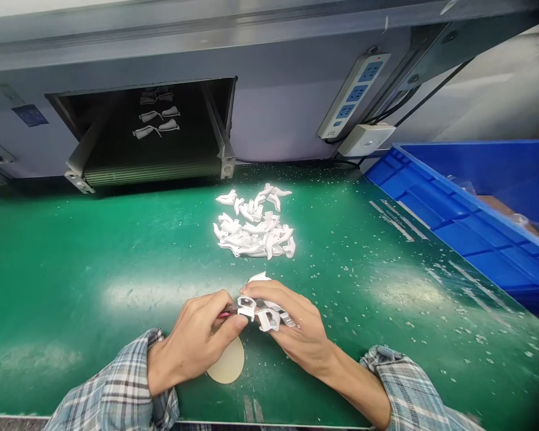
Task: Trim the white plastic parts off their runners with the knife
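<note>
The left hand [193, 342] and right hand [302, 331] are together near the front of the green worktop [67, 299], both clamped on their work. The right hand's fingers wrap a white moulded plastic part [258, 315], its shape partly hidden by the grip. The left hand pinches a small tool with a pink grip [225, 314], whose metal tip touches that part. A round beige disc [227, 360] lies on the worktop just below the left hand. Plaid shirt sleeves [117, 389] show at both wrists.

Straight ahead lies a loose pile of similar white plastic parts [254, 224], and pale flecks [336, 281] are scattered across the worktop. Beyond the pile, a dark ridged conveyor belt [153, 161] in an opening in a grey panel [273, 102] carries more white parts [155, 120]. On the right sit a blue plastic crate [467, 203], a power strip with blue sockets [353, 96] and a white junction box [366, 139]. A small blue label [30, 115] on the panel is too small to read.
</note>
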A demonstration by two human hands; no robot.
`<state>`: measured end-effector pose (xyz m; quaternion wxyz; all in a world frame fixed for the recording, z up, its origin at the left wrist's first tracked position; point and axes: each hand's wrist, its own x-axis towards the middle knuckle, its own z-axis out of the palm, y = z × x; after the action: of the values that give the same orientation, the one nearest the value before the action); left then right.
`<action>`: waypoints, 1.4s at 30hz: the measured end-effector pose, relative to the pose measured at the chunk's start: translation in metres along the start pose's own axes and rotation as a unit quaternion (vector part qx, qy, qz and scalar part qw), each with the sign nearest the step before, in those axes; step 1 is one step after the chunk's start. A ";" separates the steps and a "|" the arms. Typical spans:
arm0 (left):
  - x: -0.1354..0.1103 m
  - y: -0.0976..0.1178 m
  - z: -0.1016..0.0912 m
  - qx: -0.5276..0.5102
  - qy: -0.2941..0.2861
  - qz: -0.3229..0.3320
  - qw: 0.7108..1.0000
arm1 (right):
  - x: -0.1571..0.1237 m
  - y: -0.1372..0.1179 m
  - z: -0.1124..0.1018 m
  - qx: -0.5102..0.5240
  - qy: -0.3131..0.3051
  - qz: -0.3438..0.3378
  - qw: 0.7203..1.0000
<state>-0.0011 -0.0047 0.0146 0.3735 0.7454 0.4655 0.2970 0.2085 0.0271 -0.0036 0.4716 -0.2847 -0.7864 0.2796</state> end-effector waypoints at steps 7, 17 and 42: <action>0.000 -0.004 0.001 -0.021 -0.013 0.002 1.000 | -0.002 -0.001 0.002 0.021 0.005 0.013 1.000; 0.001 -0.005 -0.001 -0.038 -0.034 0.017 0.999 | -0.002 -0.005 0.003 0.052 0.012 0.041 0.998; 0.005 -0.009 -0.020 0.382 0.082 0.098 0.915 | 0.014 -0.009 -0.001 0.336 -0.108 0.461 0.814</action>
<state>-0.0188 0.0074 0.0186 -0.0098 0.8462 0.4971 0.1918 0.2023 0.0310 0.0115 0.2662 -0.4059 -0.4659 0.7398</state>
